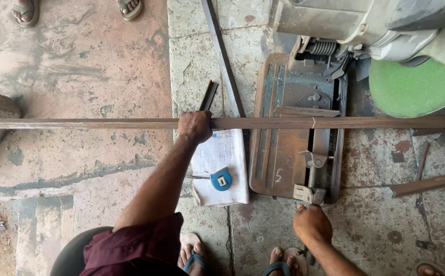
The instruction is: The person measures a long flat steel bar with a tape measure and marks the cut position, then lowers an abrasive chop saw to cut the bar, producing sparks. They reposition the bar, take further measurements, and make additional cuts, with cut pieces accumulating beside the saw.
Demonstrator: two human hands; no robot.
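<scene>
A long rusty steel bar (79, 123) lies across the whole view, resting on the base of a chop saw (283, 153). My left hand (195, 127) grips the bar just left of the saw. A white chalk mark on the bar (313, 122) sits over the saw base. My right hand (311, 224) is closed on the vise handle (309, 194) at the saw's near edge. The green cutting disc (411, 89) hangs raised at the upper right.
A sheet of paper (222, 153) with a blue tape measure (221, 179) lies on the stone floor beside the saw. Loose steel strips (225, 61) (426, 184) lie around. Another person's sandalled feet (26, 11) stand at the top left. My own feet (194, 255) are below.
</scene>
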